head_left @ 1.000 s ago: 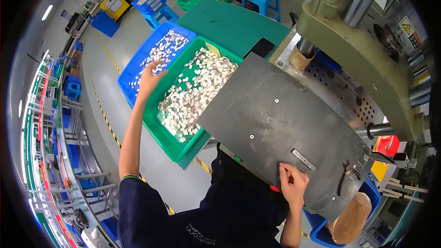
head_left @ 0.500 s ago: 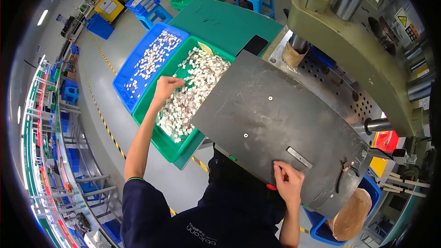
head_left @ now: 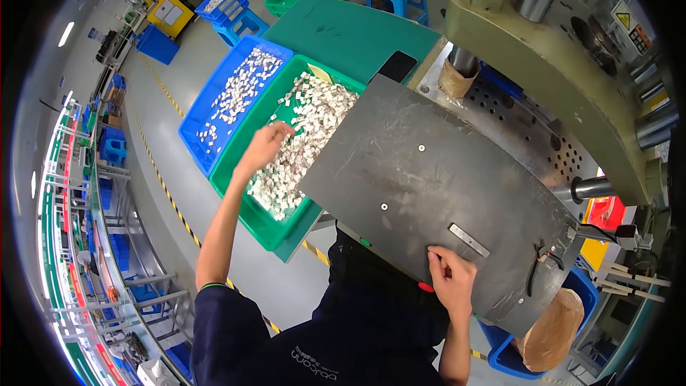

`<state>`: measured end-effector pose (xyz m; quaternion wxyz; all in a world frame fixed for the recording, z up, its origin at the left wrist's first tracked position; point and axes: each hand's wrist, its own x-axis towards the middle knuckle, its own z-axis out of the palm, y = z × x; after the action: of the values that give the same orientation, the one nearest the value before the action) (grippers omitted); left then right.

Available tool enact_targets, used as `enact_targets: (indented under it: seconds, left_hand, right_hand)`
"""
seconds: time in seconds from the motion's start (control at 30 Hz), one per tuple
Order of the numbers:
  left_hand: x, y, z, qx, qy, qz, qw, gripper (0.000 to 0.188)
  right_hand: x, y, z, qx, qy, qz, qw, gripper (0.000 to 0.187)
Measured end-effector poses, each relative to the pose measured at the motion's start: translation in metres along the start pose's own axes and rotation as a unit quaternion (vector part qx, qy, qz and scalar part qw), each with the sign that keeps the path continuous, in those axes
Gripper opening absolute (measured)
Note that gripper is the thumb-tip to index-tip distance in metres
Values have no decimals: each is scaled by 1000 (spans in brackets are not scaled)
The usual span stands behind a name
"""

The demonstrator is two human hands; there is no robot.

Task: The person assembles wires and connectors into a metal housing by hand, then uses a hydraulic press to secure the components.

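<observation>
My left hand (head_left: 264, 149) is over the green tray (head_left: 246, 216), its fingers pinched together above a heap of small white pieces (head_left: 323, 109). Anything between those fingertips is too small to make out. Resting at the near edge of the dark work plate (head_left: 371, 164), my right hand (head_left: 454, 282) has curled fingers with thumb and forefinger close together. Whatever it may hold is hidden. Just beyond it, a small metal bar (head_left: 469, 240) lies on the plate. Black-handled pliers (head_left: 534, 271) lie farther right.
A blue tray (head_left: 196, 118) of similar white pieces adjoins the green one. Behind the plate stands a heavy press (head_left: 543, 50) with a perforated metal bed. A phone (head_left: 397, 66) lies on the green tabletop (head_left: 343, 32). Lower right is a blue bin (head_left: 500, 357) with brown paper (head_left: 550, 329).
My left hand has shifted slightly and turned above the white pieces, still pinched. My right hand keeps its place at the plate edge. The whole view has moved slightly.
</observation>
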<state>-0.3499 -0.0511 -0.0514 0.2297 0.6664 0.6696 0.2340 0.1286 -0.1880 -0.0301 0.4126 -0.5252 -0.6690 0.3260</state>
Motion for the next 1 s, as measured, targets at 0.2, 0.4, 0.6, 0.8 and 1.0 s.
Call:
enact_targets:
  seconds: [0.2,0.4,0.6,0.8,1.0]
  left_hand:
    - [-3,30,31,79,8,-107,991,27]
    - [-6,12,46,80,91,-46,992,15]
    - [0,21,40,71,83,-127,986,18]
    - [-1,3,47,46,123,-101,986,22]
    - [-11,27,29,-15,214,-159,964,23]
  right_hand:
    - [-2,3,4,10,-1,4,1000,10]
    - [-3,3,0,-8,-7,-5,1000,12]
    - [-1,4,1,6,-3,-1,1000,10]
    - [0,3,3,10,-2,4,1000,10]
    - [-3,5,0,-4,-10,-6,1000,13]
